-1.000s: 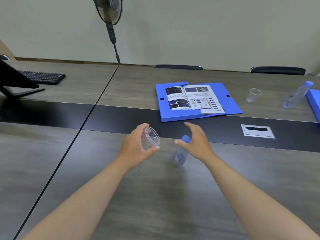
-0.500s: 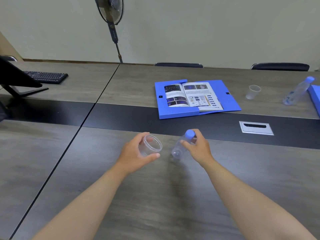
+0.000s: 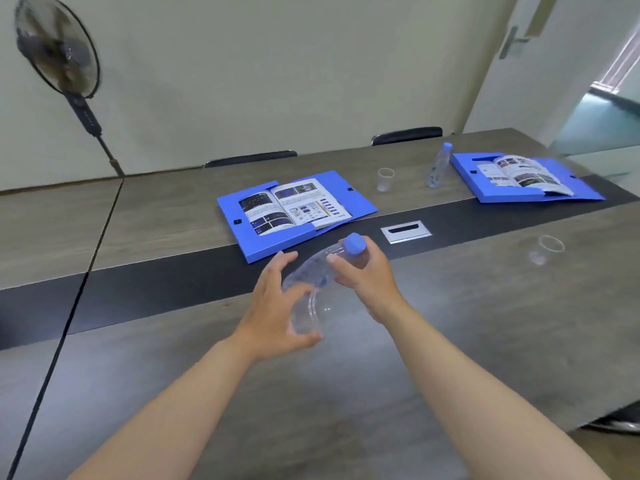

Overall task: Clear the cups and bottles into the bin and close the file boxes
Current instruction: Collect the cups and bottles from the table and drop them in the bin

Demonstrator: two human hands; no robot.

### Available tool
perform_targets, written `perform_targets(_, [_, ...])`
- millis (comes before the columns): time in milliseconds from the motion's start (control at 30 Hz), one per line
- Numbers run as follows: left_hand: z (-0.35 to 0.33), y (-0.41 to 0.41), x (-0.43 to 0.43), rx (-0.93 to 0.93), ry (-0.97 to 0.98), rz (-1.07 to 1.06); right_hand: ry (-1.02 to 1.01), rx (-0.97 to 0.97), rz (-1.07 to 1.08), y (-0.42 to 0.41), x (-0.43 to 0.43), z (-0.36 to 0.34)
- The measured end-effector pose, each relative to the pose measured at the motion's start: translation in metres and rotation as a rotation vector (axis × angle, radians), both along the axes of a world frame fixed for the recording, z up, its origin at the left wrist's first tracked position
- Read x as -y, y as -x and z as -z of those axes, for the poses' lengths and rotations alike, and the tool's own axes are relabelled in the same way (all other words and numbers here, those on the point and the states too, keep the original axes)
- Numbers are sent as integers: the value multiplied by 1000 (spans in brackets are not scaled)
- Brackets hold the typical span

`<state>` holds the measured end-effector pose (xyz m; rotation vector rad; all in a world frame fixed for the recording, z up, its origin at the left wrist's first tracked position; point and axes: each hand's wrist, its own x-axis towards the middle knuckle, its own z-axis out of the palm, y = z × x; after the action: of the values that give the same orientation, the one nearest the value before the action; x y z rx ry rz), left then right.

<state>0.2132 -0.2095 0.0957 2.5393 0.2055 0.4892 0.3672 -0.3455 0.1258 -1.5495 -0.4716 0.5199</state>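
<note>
Hard to make out: the held cup point(image 3: 304, 320) and the held bottle point(image 3: 315, 266) are both clear plastic and overlap. I honestly can't tell if the bottle's base is poking into the cup's mouth or just sitting in front of it.
Blurry bits: the fan point(image 3: 59, 53) at top left is smeared and clipped by the frame edge. The right-side cup point(image 3: 547, 249) is faint too, pretty much just a rim and a ghost of a body.
Cut off: only the tops of the chair backs point(image 3: 249, 157) show behind the counter point(image 3: 450, 341). There's a dark something under its lower right corner, no clue what.
Left grip point(image 3: 273, 306): curled loosely round the held cup, thumb underneath and fingers spread over the top. The cup is on its side above the counter.
Right grip point(image 3: 367, 282): wrapped round the held bottle's neck just below the blue cap point(image 3: 355, 243). The bottle is tilted, cap up and to the right, base down toward the cup.
Near file box point(image 3: 249, 242): open and flat just beyond both grips, with a booklet point(image 3: 294, 209) spread in it.
Far file box point(image 3: 485, 192): open too, at the far right of the counter.
Others on the counter: the far cup point(image 3: 385, 179) and the far bottle point(image 3: 438, 166) stand upright between the two boxes, with the bottle just beside the far one.
Cable hatch point(image 3: 406, 232): set in the dark strip, just right of the cap.
</note>
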Motion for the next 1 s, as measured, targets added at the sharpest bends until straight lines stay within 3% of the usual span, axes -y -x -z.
perform_targets(333, [-47,-22,69,52,-234,278,10,97,172,49,78,-53])
perform_targets(533, [-61,-43,144,138,-203,389,19,143,284,49,154,-64])
perform_targets(767, [-60,-84,254,94,-102,350,143,195,335,39,282,-60])
perform_targets(1000, [-66,-126,392,167,-217,295,202,265,391,16,415,-50])
